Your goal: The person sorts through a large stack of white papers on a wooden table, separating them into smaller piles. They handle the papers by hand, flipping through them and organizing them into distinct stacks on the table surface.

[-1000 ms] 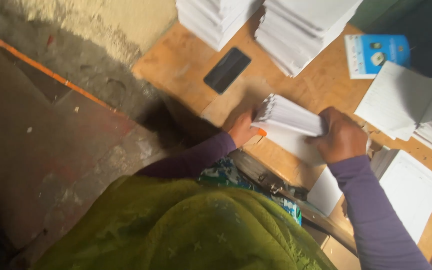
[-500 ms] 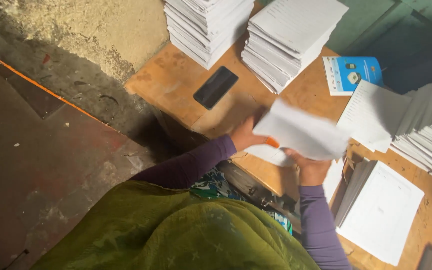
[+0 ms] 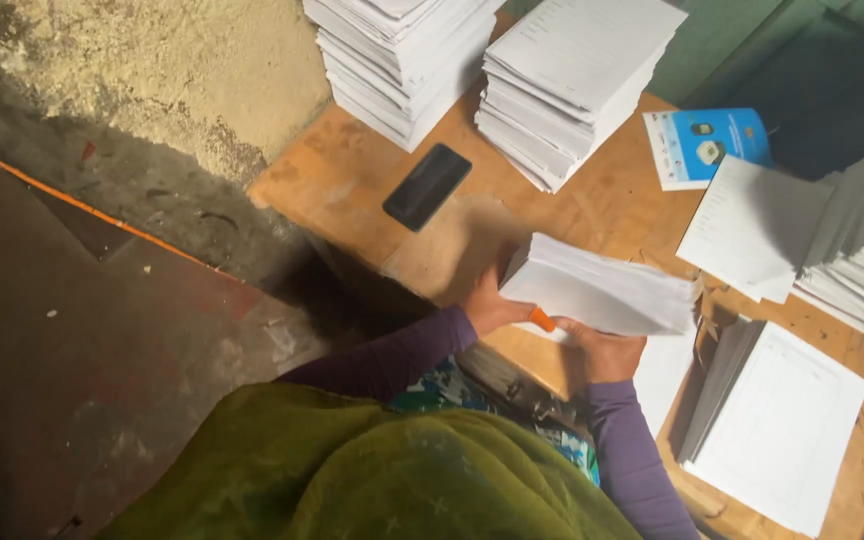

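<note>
We wear long purple sleeves, snug down to the wrists, on both the left hand [image 3: 487,305] and the right hand [image 3: 607,352]. An olive-green shawl drapes loosely over our shoulders, and beneath it shows a patterned garment in teal, white and dark tones.

A worn orange-brown wooden worktop [image 3: 352,180] stands against a rough, pale plastered wall [image 3: 152,70] that crumbles to grey near its base. Beside the worktop lies a dark reddish-brown floor [image 3: 82,350] crossed by a thin orange line [image 3: 72,200]. Green painted panelling [image 3: 752,50] rises behind. The light is dim.
</note>
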